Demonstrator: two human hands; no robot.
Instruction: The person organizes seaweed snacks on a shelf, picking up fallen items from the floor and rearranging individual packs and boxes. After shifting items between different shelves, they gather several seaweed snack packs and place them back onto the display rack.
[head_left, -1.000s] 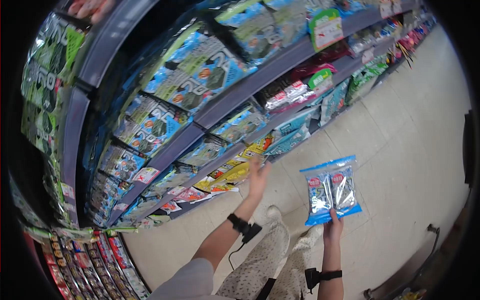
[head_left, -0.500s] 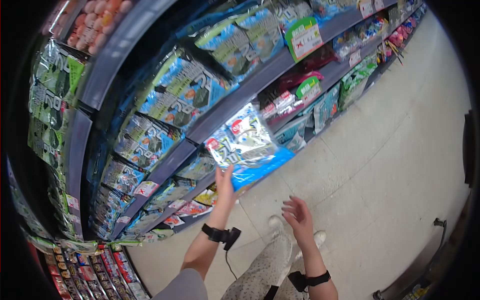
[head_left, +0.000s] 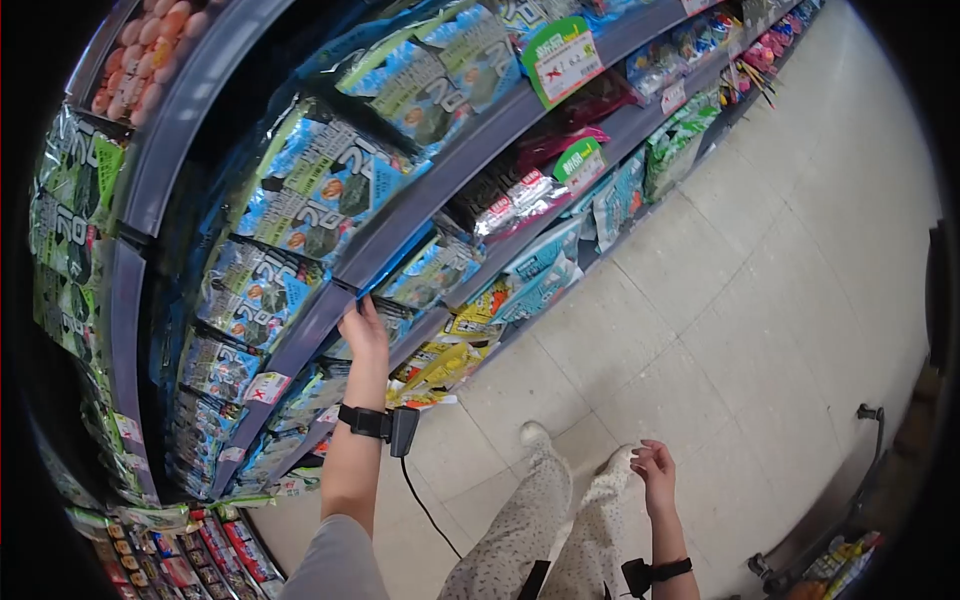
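My left hand (head_left: pixel 362 332) reaches to the lower shelf, its fingers closed at the near end of a blue snack package (head_left: pixel 398 264). Only a thin blue strip of this package shows, just under the shelf edge. Beside it lie blue-and-green seaweed packs (head_left: pixel 430 272) with dark sheets printed on them. My right hand (head_left: pixel 655 472) hangs over the floor by my leg, fingers loosely bent and apart, with nothing in it. Both wrists wear black straps; a cable runs from the left one.
Seaweed packs (head_left: pixel 330 185) fill the shelf above, behind a grey shelf edge (head_left: pixel 440 180). Green-rimmed price cards (head_left: pixel 562 62) stick out from it. Yellow bags (head_left: pixel 440 368) and teal bags (head_left: pixel 540 270) lie low down. Pale floor tiles (head_left: pixel 700 330) stretch right, with a dark metal frame (head_left: pixel 820 545) beyond.
My left hand has moved left to the lower shelf, and the silver-and-blue package, earlier facing me, now shows only as a blue strip. My right hand has dropped lower and to the right.
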